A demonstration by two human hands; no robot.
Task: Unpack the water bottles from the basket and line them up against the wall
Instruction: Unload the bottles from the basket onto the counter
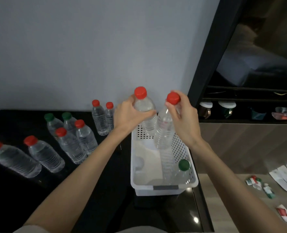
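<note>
The fingers [150, 113] of the left hand [129, 115] are curling round the shoulder of a red-capped bottle [146, 121], thumb up near the neck, gripping it firmly. The right hand [186, 120] is pinching the cap of a second red-capped bottle [164, 132] between thumb and fingertips [183, 100], so the body is hanging below, tilted slightly. Both bottles are sitting at the centre of the frame, raised above the far end of the white perforated basket [194, 181]; the lower part of each is overlapping the basket's back wall, so I cannot tell whether they are fully clear of the rim.

One green-capped bottle [183, 167] is waiting in the basket's lower right corner. To the left, eight bottles are standing on the black counter [105, 174]: a pair of small red-capped bottles [103, 118] close to the grey wall [88, 47], and six more spreading out toward the lower left of the frame.

This looks like the lifting-out step, late in the unpacking. The next move is calling for carrying both bottles leftward clear of the rim, then setting them upright near the wall beside the pair; the cap-pinched one may be swinging, so it needs a gentle set-down.

On the right, a dark shelf [240, 118] is holding cups, and sachets [284, 214] are lying at lower right.
</note>
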